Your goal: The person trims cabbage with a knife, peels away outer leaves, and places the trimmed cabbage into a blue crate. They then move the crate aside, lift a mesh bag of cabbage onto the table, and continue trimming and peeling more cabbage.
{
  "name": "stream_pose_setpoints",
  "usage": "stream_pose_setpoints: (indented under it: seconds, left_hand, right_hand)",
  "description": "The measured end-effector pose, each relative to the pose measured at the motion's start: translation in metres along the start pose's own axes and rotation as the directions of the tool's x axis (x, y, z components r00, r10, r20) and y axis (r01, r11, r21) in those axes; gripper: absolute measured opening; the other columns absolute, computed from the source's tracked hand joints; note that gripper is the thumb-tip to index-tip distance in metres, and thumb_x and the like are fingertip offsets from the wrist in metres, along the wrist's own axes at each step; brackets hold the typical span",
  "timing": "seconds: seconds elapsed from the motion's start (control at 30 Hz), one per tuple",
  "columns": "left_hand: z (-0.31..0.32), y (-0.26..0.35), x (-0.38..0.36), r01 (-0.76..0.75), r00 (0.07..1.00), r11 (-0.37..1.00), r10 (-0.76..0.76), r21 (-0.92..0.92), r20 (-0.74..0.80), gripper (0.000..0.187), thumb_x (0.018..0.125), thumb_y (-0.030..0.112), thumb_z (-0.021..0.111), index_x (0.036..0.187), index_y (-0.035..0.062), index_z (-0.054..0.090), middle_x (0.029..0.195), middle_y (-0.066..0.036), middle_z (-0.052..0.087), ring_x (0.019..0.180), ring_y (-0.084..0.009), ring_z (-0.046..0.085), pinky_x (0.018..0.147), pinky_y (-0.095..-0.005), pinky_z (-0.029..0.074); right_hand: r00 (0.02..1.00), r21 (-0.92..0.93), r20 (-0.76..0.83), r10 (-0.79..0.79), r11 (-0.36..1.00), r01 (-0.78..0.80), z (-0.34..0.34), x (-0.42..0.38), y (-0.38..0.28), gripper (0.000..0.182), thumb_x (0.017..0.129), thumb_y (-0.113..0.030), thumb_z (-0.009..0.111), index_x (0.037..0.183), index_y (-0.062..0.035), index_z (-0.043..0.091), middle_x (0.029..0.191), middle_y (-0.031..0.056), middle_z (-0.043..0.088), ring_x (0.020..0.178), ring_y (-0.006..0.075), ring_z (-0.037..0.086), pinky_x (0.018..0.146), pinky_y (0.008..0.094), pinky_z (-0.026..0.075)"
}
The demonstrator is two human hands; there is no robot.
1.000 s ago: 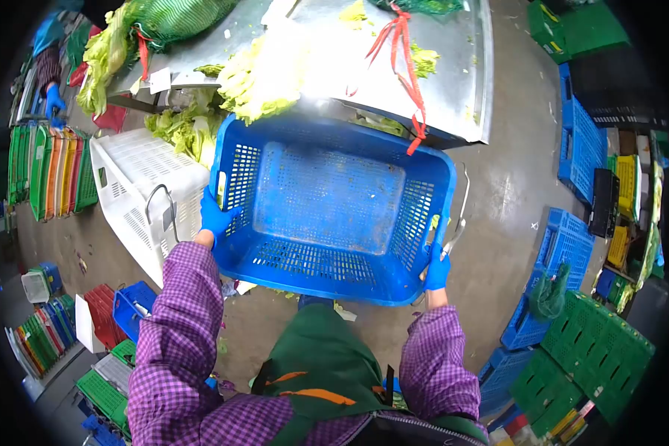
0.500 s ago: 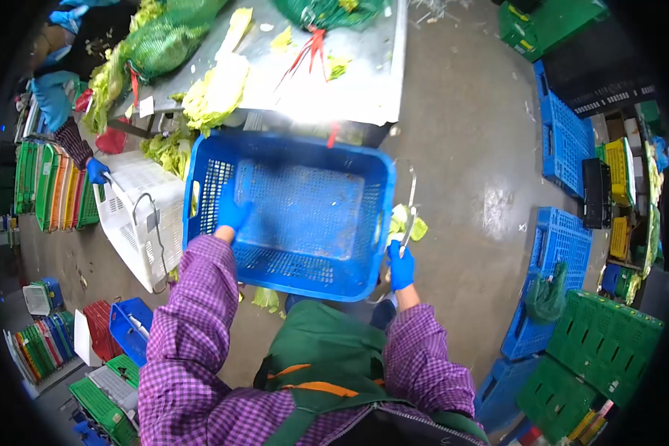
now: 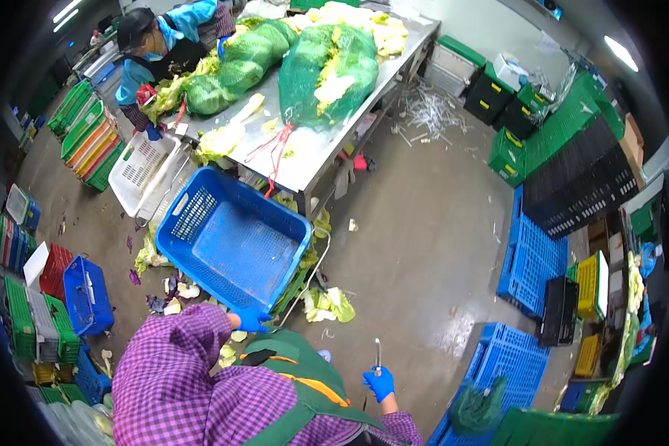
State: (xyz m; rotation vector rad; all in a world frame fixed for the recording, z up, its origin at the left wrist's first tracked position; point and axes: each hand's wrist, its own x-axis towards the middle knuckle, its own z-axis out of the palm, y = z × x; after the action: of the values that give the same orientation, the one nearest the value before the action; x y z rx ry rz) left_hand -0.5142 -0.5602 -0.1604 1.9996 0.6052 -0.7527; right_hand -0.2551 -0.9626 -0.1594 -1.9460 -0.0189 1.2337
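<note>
My left hand [image 3: 252, 320], in a blue glove, is at the near edge of an empty blue crate [image 3: 236, 232], with its fingers closed on the rim. The crate sits tilted beside the metal table. My right hand [image 3: 380, 383], also gloved in blue, is wrapped round a short knife [image 3: 378, 352] whose blade points up, off to the right of my apron. Leafy scraps [image 3: 329, 305] lie on the floor between the crate and the knife.
Green net bags of cabbage [image 3: 327, 74] lie on the metal table [image 3: 302, 163]. A person [image 3: 172, 52] works at its left side, near a white crate [image 3: 137, 175]. Blue pallets [image 3: 529, 260] line the right, beside stacked black crates [image 3: 583, 175].
The view has swung up and rightward. My left hand has gone from inside the blue crate to its near rim. My right hand, still holding the knife, is farther from the crate.
</note>
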Motion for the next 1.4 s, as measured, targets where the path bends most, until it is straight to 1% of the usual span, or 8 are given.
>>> stream_pose_setpoints:
  seconds: [0.1, 0.17, 0.3, 0.57, 0.73, 1.1, 1.3, 1.4]
  left_hand:
    - [0.0, 0.035, 0.0, 0.028, 0.999, 0.989, -0.033, -0.148, -0.029, 0.065, 0.082, 0.041, 0.06, 0.133, 0.0057, 0.043, 0.13, -0.016, 0.05, 0.117, -0.0283, 0.051, 0.1, -0.0382, 0.039]
    - [-0.014, 0.07, 0.002, -0.076, 0.982, 0.965, 0.029, -0.25, -0.189, 0.059, 0.083, 0.034, 0.061, 0.131, 0.0043, 0.046, 0.127, -0.015, 0.053, 0.113, -0.0263, 0.054, 0.098, -0.0365, 0.041]
    - [-0.056, 0.139, 0.045, -0.242, 0.935, 0.779, 0.028, -0.578, -0.353, 0.045, 0.086, 0.019, 0.061, 0.126, 0.0028, 0.051, 0.122, -0.012, 0.057, 0.11, -0.0197, 0.055, 0.096, -0.0342, 0.042]
    - [-0.219, 0.237, 0.188, -0.46, 0.843, 0.787, 0.242, -0.411, -0.48, 0.041, 0.086, 0.014, 0.061, 0.125, 0.0049, 0.053, 0.116, -0.009, 0.061, 0.107, -0.0159, 0.056, 0.095, -0.0332, 0.042]
    - [-0.346, 0.303, 0.245, -0.5, 0.788, 0.743, 0.177, -0.444, -0.59, 0.038, 0.087, 0.013, 0.06, 0.124, 0.0047, 0.054, 0.115, -0.009, 0.062, 0.105, -0.0152, 0.057, 0.093, -0.0312, 0.044]
    - [-0.558, 0.266, 0.276, -0.53, 0.513, 0.681, -0.217, -0.505, -0.831, 0.03, 0.087, 0.011, 0.06, 0.114, 0.0002, 0.06, 0.108, -0.008, 0.064, 0.099, -0.0145, 0.058, 0.09, -0.0293, 0.045]
    - [-0.722, 0.244, 0.312, -0.676, 0.291, 0.632, -0.243, -0.379, -0.925, 0.028, 0.087, 0.007, 0.058, 0.115, -0.0007, 0.058, 0.11, -0.009, 0.063, 0.099, -0.0151, 0.059, 0.089, -0.028, 0.045]
    - [-0.828, 0.245, 0.333, -0.57, 0.263, 0.722, -0.291, -0.392, -0.92, 0.029, 0.088, 0.009, 0.057, 0.115, -0.0009, 0.058, 0.112, -0.009, 0.062, 0.101, -0.0151, 0.058, 0.091, -0.0286, 0.044]
  right_hand:
    - [0.996, 0.003, -0.084, -0.034, 0.999, 0.034, -0.035, 0.039, -0.021, 0.031, 0.077, -0.014, 0.068, 0.103, -0.0024, 0.054, 0.078, 0.0074, 0.062, 0.06, 0.0163, 0.063, 0.047, 0.0273, 0.048]
    - [0.992, 0.184, -0.059, -0.112, 0.975, 0.121, -0.044, 0.066, -0.046, 0.026, 0.078, -0.014, 0.067, 0.099, -0.0026, 0.056, 0.078, 0.0071, 0.062, 0.061, 0.0164, 0.063, 0.048, 0.0266, 0.048]
    - [0.969, 0.111, -0.1, -0.225, 0.965, 0.236, -0.06, 0.092, -0.127, 0.021, 0.079, -0.015, 0.067, 0.094, -0.0029, 0.059, 0.079, 0.0069, 0.063, 0.062, 0.016, 0.063, 0.049, 0.025, 0.048]
    - [0.924, 0.164, -0.215, -0.317, 0.921, 0.354, -0.132, 0.227, -0.27, 0.018, 0.08, -0.018, 0.066, 0.089, -0.002, 0.062, 0.077, 0.0074, 0.064, 0.059, 0.0142, 0.061, 0.047, 0.0242, 0.046]
    - [0.936, 0.215, -0.171, -0.309, 0.915, 0.342, -0.166, 0.316, -0.424, 0.019, 0.082, -0.018, 0.065, 0.093, -0.0034, 0.061, 0.076, 0.0065, 0.064, 0.053, 0.0112, 0.055, 0.045, 0.0238, 0.043]
    - [0.74, 0.407, 0.127, -0.661, 0.715, 0.569, -0.105, 0.53, -0.798, 0.03, 0.087, -0.022, 0.061, 0.109, -0.0018, 0.057, 0.09, 0.0077, 0.064, 0.071, 0.0132, 0.06, 0.056, 0.0243, 0.046]
    - [0.682, 0.451, 0.188, -0.706, 0.679, 0.579, -0.035, 0.631, -1.011, 0.034, 0.087, -0.023, 0.063, 0.112, -0.0018, 0.056, 0.102, 0.0075, 0.063, 0.085, 0.0163, 0.062, 0.068, 0.0274, 0.049]
    - [0.695, 0.392, 0.177, -0.697, 0.698, 0.6, -0.003, 0.691, -1.09, 0.041, 0.089, -0.028, 0.059, 0.12, -0.0029, 0.053, 0.113, 0.0097, 0.06, 0.097, 0.019, 0.06, 0.08, 0.032, 0.048]
